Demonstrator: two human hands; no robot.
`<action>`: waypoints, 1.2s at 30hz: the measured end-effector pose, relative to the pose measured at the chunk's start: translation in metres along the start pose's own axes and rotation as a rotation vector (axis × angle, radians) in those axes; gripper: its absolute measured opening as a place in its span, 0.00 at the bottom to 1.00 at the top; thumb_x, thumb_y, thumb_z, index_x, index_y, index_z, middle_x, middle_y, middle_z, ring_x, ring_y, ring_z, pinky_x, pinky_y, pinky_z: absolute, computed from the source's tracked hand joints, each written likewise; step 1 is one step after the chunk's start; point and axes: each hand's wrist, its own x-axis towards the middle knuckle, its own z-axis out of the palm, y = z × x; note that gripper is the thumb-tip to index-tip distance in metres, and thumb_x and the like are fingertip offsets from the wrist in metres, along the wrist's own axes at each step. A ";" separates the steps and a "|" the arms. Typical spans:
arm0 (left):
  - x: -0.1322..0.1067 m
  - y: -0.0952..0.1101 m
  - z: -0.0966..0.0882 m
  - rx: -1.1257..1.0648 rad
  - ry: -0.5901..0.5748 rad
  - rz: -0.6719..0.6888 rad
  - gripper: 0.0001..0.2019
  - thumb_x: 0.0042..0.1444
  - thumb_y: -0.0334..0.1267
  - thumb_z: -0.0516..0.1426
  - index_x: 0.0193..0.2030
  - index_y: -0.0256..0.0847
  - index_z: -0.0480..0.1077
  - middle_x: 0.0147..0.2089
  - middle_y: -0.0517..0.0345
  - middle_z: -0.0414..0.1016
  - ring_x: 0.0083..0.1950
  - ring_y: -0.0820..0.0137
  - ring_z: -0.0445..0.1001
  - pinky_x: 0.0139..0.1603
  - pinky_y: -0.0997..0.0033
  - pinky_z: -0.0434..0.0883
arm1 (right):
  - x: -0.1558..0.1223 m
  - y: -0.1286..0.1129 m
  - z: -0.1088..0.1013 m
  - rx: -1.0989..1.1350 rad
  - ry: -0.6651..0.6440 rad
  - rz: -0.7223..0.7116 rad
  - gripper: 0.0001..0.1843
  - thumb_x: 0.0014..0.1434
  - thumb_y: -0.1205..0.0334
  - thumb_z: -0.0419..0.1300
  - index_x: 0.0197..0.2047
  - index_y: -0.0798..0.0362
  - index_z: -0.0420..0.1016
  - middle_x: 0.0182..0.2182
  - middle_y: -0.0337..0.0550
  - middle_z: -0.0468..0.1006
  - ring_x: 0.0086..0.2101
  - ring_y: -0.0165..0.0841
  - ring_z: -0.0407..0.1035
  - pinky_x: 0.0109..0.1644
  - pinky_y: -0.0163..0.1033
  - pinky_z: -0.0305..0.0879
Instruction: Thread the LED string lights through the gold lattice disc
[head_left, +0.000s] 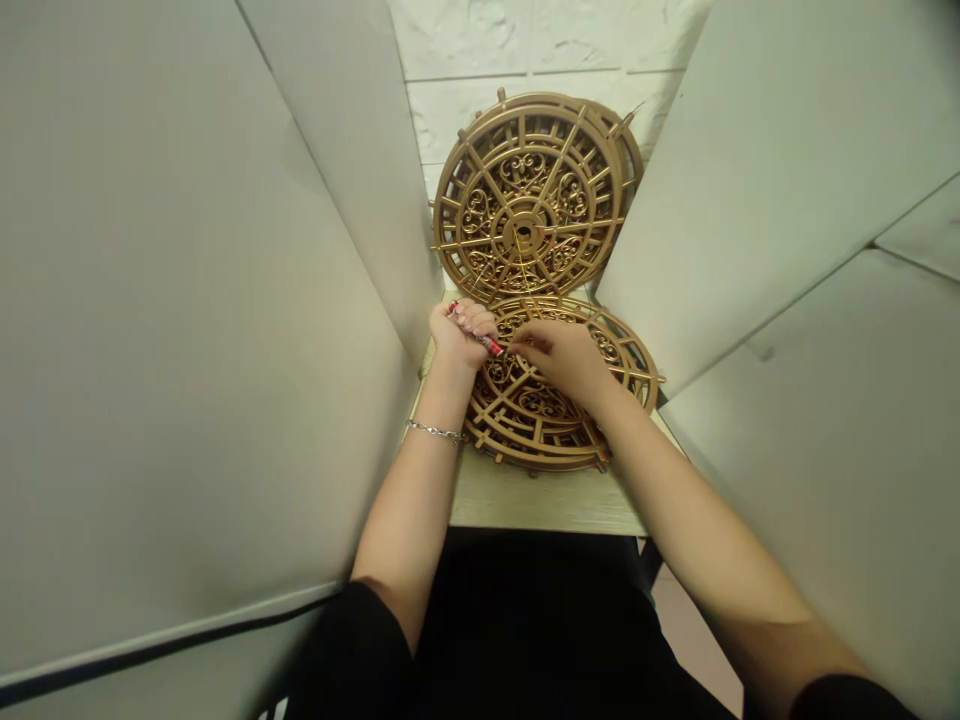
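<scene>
My left hand (466, 333) is closed in a fist around a slim red tube-like thing with pale markings (489, 344), its end sticking out toward the right. Just beside that end, my right hand (559, 355) has its thumb and fingers drawn together in a pinch; what they hold, if anything, is too small to make out. Both hands are over a stack of round gold openwork frames (540, 455) with scrolls and spokes, lying flat. More such frames (525, 165) stand upright behind, leaning on the wall.
The frames lie on a small light wooden table (547, 500). A tall pale panel (187, 300) stands close on the left, and another pale panel (750, 200) closes in on the right. Behind is a white brick-patterned wall (465, 40).
</scene>
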 end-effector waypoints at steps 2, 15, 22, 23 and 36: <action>0.001 0.002 -0.002 -0.028 0.009 0.015 0.14 0.50 0.32 0.44 0.17 0.41 0.43 0.10 0.67 0.45 0.10 0.83 0.47 0.10 0.84 0.47 | 0.000 0.000 -0.001 0.039 0.128 0.043 0.08 0.53 0.58 0.55 0.31 0.51 0.74 0.25 0.39 0.73 0.26 0.29 0.63 0.33 0.35 0.56; 0.007 0.000 -0.008 -0.119 0.001 -0.017 0.13 0.49 0.32 0.44 0.18 0.41 0.43 0.10 0.66 0.48 0.10 0.82 0.49 0.11 0.85 0.51 | -0.001 0.001 0.002 0.120 0.048 0.003 0.06 0.49 0.59 0.61 0.27 0.53 0.74 0.22 0.36 0.71 0.24 0.25 0.60 0.30 0.33 0.53; 0.007 -0.002 -0.006 -0.107 0.008 -0.016 0.13 0.50 0.33 0.44 0.18 0.41 0.43 0.10 0.66 0.48 0.10 0.82 0.49 0.11 0.85 0.51 | -0.001 0.006 0.003 0.025 0.032 -0.053 0.06 0.49 0.59 0.61 0.27 0.52 0.75 0.25 0.38 0.74 0.26 0.27 0.63 0.32 0.34 0.56; 0.007 -0.002 -0.006 -0.105 0.009 -0.017 0.13 0.50 0.33 0.44 0.18 0.41 0.43 0.10 0.66 0.48 0.10 0.82 0.49 0.11 0.85 0.51 | -0.001 0.007 0.003 0.012 0.036 -0.061 0.06 0.49 0.59 0.61 0.27 0.53 0.76 0.25 0.38 0.74 0.27 0.27 0.64 0.33 0.34 0.57; 0.005 -0.005 -0.005 -0.064 0.014 -0.032 0.13 0.50 0.33 0.44 0.18 0.40 0.44 0.11 0.67 0.46 0.11 0.83 0.50 0.11 0.86 0.51 | -0.002 0.004 0.002 -0.114 0.040 -0.085 0.10 0.54 0.57 0.57 0.31 0.53 0.76 0.26 0.41 0.74 0.28 0.28 0.64 0.34 0.35 0.56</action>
